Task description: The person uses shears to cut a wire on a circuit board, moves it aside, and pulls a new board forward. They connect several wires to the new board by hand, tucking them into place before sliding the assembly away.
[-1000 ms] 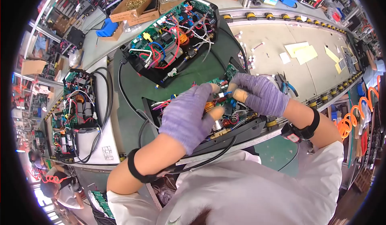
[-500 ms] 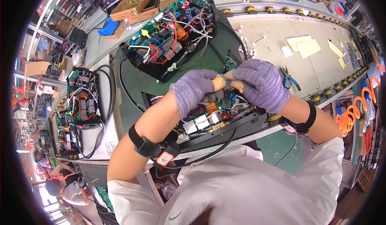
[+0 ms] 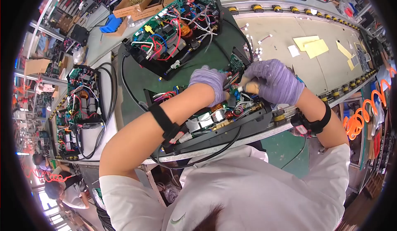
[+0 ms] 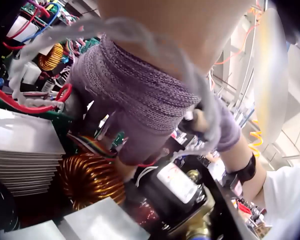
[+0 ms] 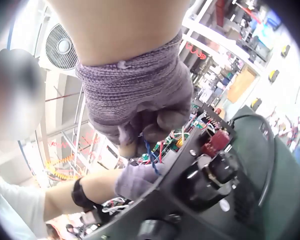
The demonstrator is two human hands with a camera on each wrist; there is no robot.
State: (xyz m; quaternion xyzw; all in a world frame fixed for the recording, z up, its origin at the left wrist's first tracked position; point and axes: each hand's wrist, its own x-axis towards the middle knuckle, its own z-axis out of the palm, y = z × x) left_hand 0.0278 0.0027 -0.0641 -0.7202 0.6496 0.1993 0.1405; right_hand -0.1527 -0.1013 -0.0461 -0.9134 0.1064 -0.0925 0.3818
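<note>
Both hands wear purple gloves with light fingertips, over a black open-topped unit (image 3: 223,136) full of wires and boards. My right hand (image 3: 273,82) has its fingers curled near the unit's back; in the right wrist view, a thin blue wire (image 5: 149,154) runs from the fingers of that hand (image 5: 140,102). The left hand (image 3: 208,83) reaches down into the unit, its fingertips mostly hidden. Seen from the left wrist, this hand (image 4: 135,110) is beside a copper coil (image 4: 90,181) and a multicoloured ribbon cable (image 4: 94,146); its grip is unclear.
Behind stands a second open unit (image 3: 180,34) on the green mat (image 3: 194,67); another (image 3: 84,101) is at the left. Yellow papers (image 3: 316,48) and small white connectors lie to the right. A black cable (image 3: 198,163) loops along the front edge.
The left hand first moved back to meet the right fingers, then parted from them and dipped into the unit. The right hand shifted slightly right and stays curled.
</note>
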